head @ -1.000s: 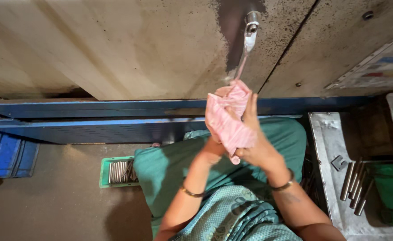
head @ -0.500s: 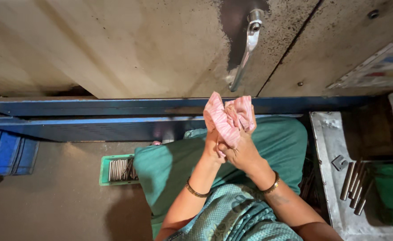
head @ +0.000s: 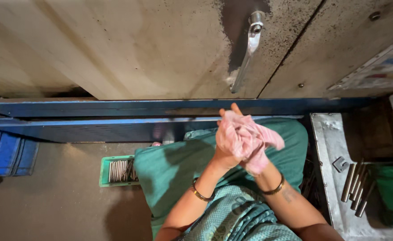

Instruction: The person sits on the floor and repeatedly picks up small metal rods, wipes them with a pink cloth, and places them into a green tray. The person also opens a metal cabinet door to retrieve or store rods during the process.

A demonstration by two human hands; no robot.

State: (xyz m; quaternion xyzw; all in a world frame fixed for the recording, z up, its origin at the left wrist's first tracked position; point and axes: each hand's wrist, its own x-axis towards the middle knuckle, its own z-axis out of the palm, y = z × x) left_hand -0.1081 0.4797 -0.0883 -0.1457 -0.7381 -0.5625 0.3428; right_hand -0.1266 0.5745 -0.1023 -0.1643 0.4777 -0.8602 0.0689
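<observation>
The pink cloth (head: 245,140) wraps most of the right hand (head: 255,158), so its fingers are hidden; of the left hand (head: 226,140) only the back and two fingertips show, and neither grip can be read. The blue crate (head: 6,154) is cut by the left edge. The green tray (head: 105,172) slips under a green-clad knee (head: 169,169). The rods (head: 355,187) on the metal tray (head: 328,143) reach into shadow by the right edge.
</observation>
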